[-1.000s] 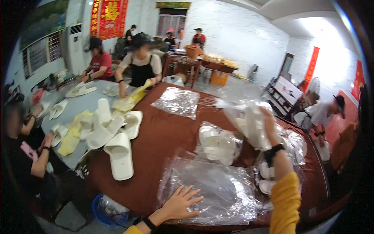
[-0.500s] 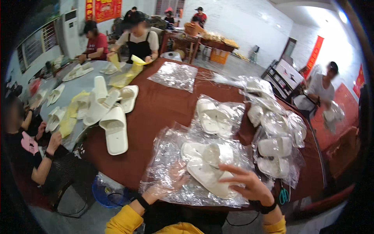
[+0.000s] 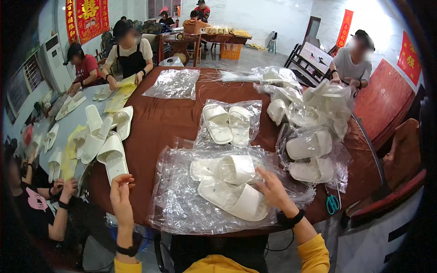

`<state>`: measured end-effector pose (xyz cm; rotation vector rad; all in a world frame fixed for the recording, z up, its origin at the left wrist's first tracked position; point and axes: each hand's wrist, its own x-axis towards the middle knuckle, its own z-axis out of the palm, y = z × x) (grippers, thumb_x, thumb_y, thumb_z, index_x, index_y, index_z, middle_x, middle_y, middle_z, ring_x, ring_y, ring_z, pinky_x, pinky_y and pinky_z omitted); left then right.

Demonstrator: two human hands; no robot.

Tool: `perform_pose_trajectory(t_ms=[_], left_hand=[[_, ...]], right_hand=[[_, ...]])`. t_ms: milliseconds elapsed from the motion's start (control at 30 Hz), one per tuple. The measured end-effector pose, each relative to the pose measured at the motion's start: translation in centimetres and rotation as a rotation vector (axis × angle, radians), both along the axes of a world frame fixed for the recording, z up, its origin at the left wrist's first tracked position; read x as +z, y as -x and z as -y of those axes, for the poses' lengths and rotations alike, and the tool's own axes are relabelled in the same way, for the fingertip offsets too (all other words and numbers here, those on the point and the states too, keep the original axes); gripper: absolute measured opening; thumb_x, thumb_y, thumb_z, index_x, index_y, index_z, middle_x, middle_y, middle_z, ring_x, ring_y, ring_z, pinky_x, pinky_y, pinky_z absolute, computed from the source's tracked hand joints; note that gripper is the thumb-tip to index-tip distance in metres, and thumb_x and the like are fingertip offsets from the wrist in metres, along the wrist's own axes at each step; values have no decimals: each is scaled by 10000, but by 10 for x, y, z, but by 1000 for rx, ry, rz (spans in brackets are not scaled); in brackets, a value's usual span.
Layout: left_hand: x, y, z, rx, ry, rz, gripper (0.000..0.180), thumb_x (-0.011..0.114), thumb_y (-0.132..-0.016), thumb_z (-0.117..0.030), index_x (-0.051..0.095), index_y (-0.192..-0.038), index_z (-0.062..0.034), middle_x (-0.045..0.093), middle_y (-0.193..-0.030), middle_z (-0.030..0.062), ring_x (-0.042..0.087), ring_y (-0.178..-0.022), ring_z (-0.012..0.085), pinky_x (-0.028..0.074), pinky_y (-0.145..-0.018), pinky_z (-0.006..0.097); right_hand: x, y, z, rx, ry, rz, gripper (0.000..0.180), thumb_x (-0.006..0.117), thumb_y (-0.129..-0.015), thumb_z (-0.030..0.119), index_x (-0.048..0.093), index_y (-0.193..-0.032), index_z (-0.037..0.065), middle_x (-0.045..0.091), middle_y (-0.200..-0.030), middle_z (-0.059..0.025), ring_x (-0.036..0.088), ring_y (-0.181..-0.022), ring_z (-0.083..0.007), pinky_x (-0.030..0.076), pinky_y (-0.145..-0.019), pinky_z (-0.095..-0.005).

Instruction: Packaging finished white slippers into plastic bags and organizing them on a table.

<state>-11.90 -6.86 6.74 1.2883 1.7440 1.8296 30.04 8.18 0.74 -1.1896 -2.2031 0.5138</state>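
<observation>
On a stack of clear plastic bags (image 3: 175,200) in front of me lies a pair of white slippers: the upper slipper (image 3: 234,169) and the lower slipper (image 3: 236,200). My right hand (image 3: 274,191) is over the right ends of this pair, fingers outstretched and lightly touching or just above them. Off to the left, my left hand (image 3: 121,195) is raised at the table's edge with loosely bent fingers, nothing visible in them. Its fingertips overlap the near end of a loose white slipper (image 3: 112,157); whether they touch it I cannot tell.
A bagged slipper pair (image 3: 225,123) lies beyond the stack, more bagged slippers (image 3: 309,145) on the right. Teal scissors (image 3: 332,204) rest at the right edge. A flat clear bag (image 3: 173,84) lies farther back. Co-workers sit along the grey table (image 3: 68,123); another person (image 3: 353,66) handles bags.
My left hand has left the bags and moved left toward the loose slippers. My right hand stays by the pair. The person at right has brought bagged slippers to the table's pile.
</observation>
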Motion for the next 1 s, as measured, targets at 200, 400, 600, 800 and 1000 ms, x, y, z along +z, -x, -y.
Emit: perform_pose_trajectory(t_ms=[200,400,600,800,1000], left_hand=[[20,-6,-26,-621,498,-123,295,409,-970,-16,515,-1236,55,649,-1046,158,665,-911,212,553,-789,316],[-6,-18,-97,-797,908,7,442,451,-1008,-329,538,-1230,43,691,-1000,137,687,-797,199,552,-682,273],[0,-39,-112,-914,997,73,657,417,-985,-534,585,-1205,62,694,-1046,149,695,-880,225,552,-754,280],[17,-53,-111,-1026,154,1286,280,540,-938,-101,601,-1194,-3,626,-1197,150,536,-1206,270,484,-980,503],[-53,-35,-118,-767,622,496,572,597,-873,-15,370,-1398,-4,499,-1322,134,544,-1157,248,470,-994,395]], right_hand=[[20,3,-6,-127,216,-141,517,657,-816,51,565,-1321,107,645,-1100,-189,611,-876,-306,487,-811,-369],[19,-5,-18,-151,95,-1,473,655,-824,58,578,-1290,86,617,-1162,-194,617,-943,-332,494,-832,-387],[25,10,11,43,-51,113,519,551,-932,171,408,-1418,62,366,-1467,-214,369,-1337,-397,339,-1098,-418],[9,-7,9,146,184,60,622,343,-1025,358,178,-1515,12,212,-1550,-239,191,-1441,-385,158,-1183,-415],[11,3,3,149,165,153,649,299,-1027,403,136,-1525,20,189,-1565,-220,164,-1457,-346,118,-1191,-394]])
